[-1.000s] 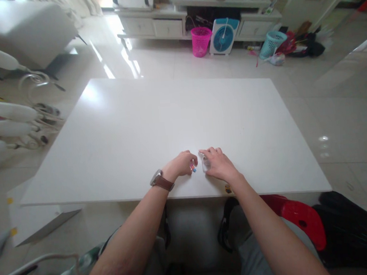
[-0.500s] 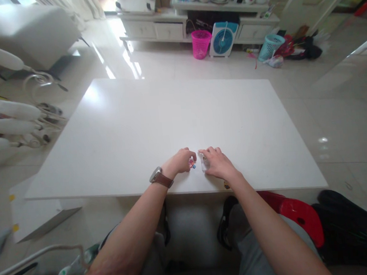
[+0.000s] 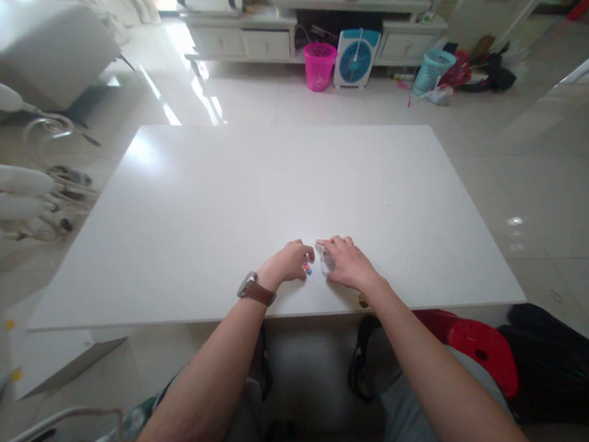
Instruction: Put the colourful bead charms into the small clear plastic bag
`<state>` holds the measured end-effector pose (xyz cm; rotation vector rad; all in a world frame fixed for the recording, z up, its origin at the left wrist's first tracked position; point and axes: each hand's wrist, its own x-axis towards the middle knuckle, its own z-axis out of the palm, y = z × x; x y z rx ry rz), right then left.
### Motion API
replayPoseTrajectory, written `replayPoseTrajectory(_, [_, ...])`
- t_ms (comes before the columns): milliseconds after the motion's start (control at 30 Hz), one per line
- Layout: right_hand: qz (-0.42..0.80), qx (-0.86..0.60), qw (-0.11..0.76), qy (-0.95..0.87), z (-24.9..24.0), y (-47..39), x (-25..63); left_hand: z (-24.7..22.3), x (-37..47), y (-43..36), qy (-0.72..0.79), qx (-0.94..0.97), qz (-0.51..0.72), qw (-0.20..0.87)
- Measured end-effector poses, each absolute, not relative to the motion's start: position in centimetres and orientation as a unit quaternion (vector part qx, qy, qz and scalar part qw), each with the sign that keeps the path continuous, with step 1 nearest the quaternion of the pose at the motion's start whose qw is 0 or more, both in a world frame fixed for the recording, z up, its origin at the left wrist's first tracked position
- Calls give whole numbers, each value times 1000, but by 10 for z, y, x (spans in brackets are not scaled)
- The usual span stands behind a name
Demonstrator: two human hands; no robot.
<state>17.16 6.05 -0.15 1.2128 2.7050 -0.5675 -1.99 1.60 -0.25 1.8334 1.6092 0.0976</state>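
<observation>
Appearing light and slippery, a clear plastic container (image 3: 323,263), best held by its sides, is grasped by the right hand (image 3: 348,261) at the white rectangular desk (image 3: 271,188); beside it, a tiny multicoloured piece (image 3: 307,269) is pinched by the left hand (image 3: 294,259)

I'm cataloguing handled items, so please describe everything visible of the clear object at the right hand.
The clear object is small and see-through, perhaps plastic, with a pale edge facing left. It appears to rest on the white table near its front edge. The right hand grips it from the right, hiding much of it; any lid or contents can't be made out.
</observation>
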Motion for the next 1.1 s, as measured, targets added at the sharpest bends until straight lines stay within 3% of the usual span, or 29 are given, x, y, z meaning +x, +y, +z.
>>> replayPoseTrajectory(1100, [-179, 389, 77, 901, 0, 52, 167, -8, -18, 8, 622, 717, 38, 312])
